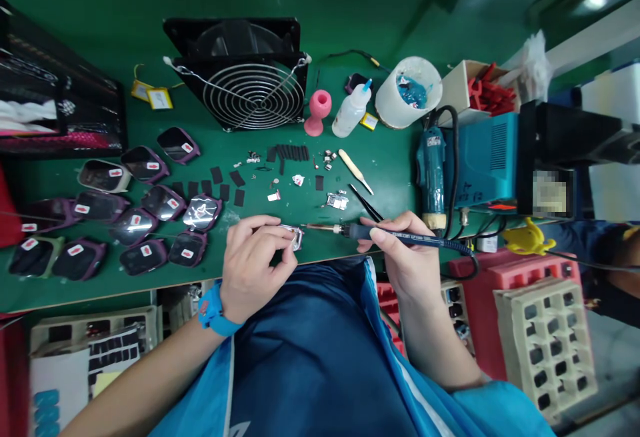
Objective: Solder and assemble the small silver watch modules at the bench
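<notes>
My left hand (257, 255) pinches a small silvery electronic part (297, 237) near the front edge of the green bench. Wrapped round a soldering iron (390, 234), my right hand (407, 250) points its tip left, close beside that part; whether they touch is unclear. Dark tweezers (367, 202) reach up and left from beside my right fingers; I cannot tell whether they are held or lie on the bench. Ahead lie a small circuit board (337, 201) and a cream-handled tool (355, 170). Several black pads (225, 192) are spread ahead of my left hand.
Several dark-screened watch pieces (135, 226) cover the left side. A fan (245, 84) stands at the back, near a pink holder (317, 112), a dropper bottle (351, 110) and a white tub (387, 100). On the right are an electric screwdriver (433, 177) and a teal unit (487, 164).
</notes>
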{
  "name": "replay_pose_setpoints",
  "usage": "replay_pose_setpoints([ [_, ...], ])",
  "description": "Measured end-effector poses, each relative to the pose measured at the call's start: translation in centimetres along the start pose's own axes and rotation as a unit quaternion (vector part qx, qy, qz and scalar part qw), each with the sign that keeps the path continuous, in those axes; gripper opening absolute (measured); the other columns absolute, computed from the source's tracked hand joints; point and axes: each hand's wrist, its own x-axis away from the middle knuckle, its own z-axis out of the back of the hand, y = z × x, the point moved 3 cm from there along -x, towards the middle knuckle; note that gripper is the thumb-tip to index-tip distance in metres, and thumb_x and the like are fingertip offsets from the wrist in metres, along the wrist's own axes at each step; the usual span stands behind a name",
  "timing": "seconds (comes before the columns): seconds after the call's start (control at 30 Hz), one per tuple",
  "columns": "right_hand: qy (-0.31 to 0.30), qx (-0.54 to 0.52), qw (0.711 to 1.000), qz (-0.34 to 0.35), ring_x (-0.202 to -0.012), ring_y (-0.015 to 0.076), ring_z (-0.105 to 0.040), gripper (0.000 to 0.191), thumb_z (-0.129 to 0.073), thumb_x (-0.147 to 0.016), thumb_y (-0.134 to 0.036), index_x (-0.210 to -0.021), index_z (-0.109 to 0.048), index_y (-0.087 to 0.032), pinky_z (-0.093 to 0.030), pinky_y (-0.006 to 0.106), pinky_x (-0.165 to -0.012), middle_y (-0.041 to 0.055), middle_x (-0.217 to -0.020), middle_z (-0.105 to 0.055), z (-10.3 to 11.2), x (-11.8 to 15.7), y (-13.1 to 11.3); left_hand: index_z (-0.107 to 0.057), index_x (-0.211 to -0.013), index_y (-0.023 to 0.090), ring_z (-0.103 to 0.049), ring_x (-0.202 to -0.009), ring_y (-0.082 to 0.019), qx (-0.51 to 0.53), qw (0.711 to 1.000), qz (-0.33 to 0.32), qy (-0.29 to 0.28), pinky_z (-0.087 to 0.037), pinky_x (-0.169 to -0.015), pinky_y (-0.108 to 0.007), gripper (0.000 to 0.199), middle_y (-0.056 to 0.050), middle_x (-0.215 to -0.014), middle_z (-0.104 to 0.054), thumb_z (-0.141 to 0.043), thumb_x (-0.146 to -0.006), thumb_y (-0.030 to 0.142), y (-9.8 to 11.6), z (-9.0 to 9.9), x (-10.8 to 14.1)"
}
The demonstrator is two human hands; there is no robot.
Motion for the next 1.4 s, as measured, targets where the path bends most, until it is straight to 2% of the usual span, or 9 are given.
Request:
replay_pose_setpoints([
  [0.13, 0.011, -0.007, 1.0, -0.018, -0.056, 0.0183, -0.076, 0.024, -0.089, -0.075, -0.025, -0.072, -0.066, -0.021, -0.067, 0.035, -0.063, -0.0001, -0.077, -0.079, -0.18, 0.02, 0.13, -0.061, -0.086, 0.023, -0.071, -0.101, -0.026, -0.004, 1.0, 0.0, 0.0, -0.054, -0.086, -0.044, 0.02, 0.0, -0.089, -0.078, -0.068, -0.082, 0.006, -0.02, 0.01, 0.01],
  [0.2, 0.016, -0.004, 1.0, -0.023, -0.055, 0.0176, -0.075, 0.025, -0.089, -0.075, -0.026, -0.072, -0.066, -0.021, -0.066, 0.032, -0.057, 0.0004, -0.079, -0.08, -0.22, 0.01, 0.21, -0.061, -0.086, 0.024, -0.071, -0.101, -0.026, -0.005, 1.0, 0.001, 0.001, -0.053, -0.085, -0.043, 0.019, 0.001, -0.088, -0.078, -0.067, -0.082, 0.006, -0.04, 0.0, 0.05],
  [0.37, 0.021, -0.001, 0.999, -0.027, -0.055, 0.0167, -0.075, 0.027, -0.091, -0.074, -0.028, -0.072, -0.065, -0.021, -0.067, 0.032, -0.061, 0.0011, -0.08, -0.08, -0.19, 0.07, 0.31, -0.061, -0.087, 0.023, -0.07, -0.101, -0.027, -0.007, 1.0, 0.0, -0.001, -0.053, -0.086, -0.044, 0.021, 0.0, -0.088, -0.077, -0.068, -0.082, 0.005, -0.03, -0.1, 0.12],
  [0.73, 0.021, 0.004, 0.999, -0.026, -0.054, 0.0191, -0.076, 0.028, -0.09, -0.075, -0.028, -0.072, -0.063, -0.021, -0.068, 0.036, -0.067, -0.0017, -0.067, -0.076, -0.29, 0.02, 0.36, -0.059, -0.089, 0.023, -0.07, -0.101, -0.028, -0.011, 1.0, -0.008, 0.003, -0.053, -0.085, -0.044, 0.022, 0.0, -0.088, -0.077, -0.068, -0.083, 0.004, -0.04, -0.16, 0.11],
  [0.93, 0.016, -0.005, 1.0, -0.021, -0.054, 0.0171, -0.075, 0.026, -0.089, -0.076, -0.026, -0.072, -0.063, -0.021, -0.064, 0.03, -0.057, -0.0006, -0.075, -0.079, -0.37, 0.0, 0.31, -0.06, -0.088, 0.024, -0.07, -0.102, -0.027, -0.009, 1.0, 0.0, 0.001, -0.053, -0.086, -0.044, 0.021, 0.0, -0.088, -0.077, -0.068, -0.083, 0.005, 0.03, -0.17, 0.1],
  [1.07, 0.013, -0.015, 1.0, -0.018, -0.055, 0.0163, -0.076, 0.025, -0.089, -0.077, -0.025, -0.071, -0.065, -0.02, -0.063, 0.026, -0.057, -0.0017, -0.071, -0.078, -0.39, -0.02, 0.31, -0.06, -0.088, 0.023, -0.07, -0.101, -0.027, -0.01, 1.0, -0.005, -0.001, -0.052, -0.086, -0.044, 0.021, -0.001, -0.088, -0.077, -0.068, -0.083, 0.005, 0.08, -0.19, 0.0],
  [1.27, 0.022, -0.025, 0.999, -0.019, -0.053, 0.0183, -0.076, 0.032, -0.093, -0.072, -0.034, -0.07, -0.064, -0.019, -0.062, 0.028, -0.055, -0.0001, -0.074, -0.079, -0.27, -0.26, 0.35, -0.06, -0.089, 0.022, -0.069, -0.101, -0.027, -0.003, 1.0, 0.002, 0.002, -0.053, -0.086, -0.045, 0.019, -0.001, -0.089, -0.077, -0.067, -0.085, 0.005, -0.11, -0.19, 0.09],
  [1.4, 0.021, -0.017, 1.0, -0.015, -0.054, 0.0187, -0.076, 0.032, -0.092, -0.073, -0.033, -0.07, -0.064, -0.02, -0.062, 0.028, -0.054, -0.0012, -0.071, -0.078, -0.21, -0.31, 0.43, -0.06, -0.088, 0.022, -0.069, -0.102, -0.027, 0.009, 1.0, 0.004, 0.001, -0.056, -0.086, -0.044, 0.02, -0.001, -0.09, -0.077, -0.067, -0.083, 0.004, -0.2, -0.25, 0.18],
])
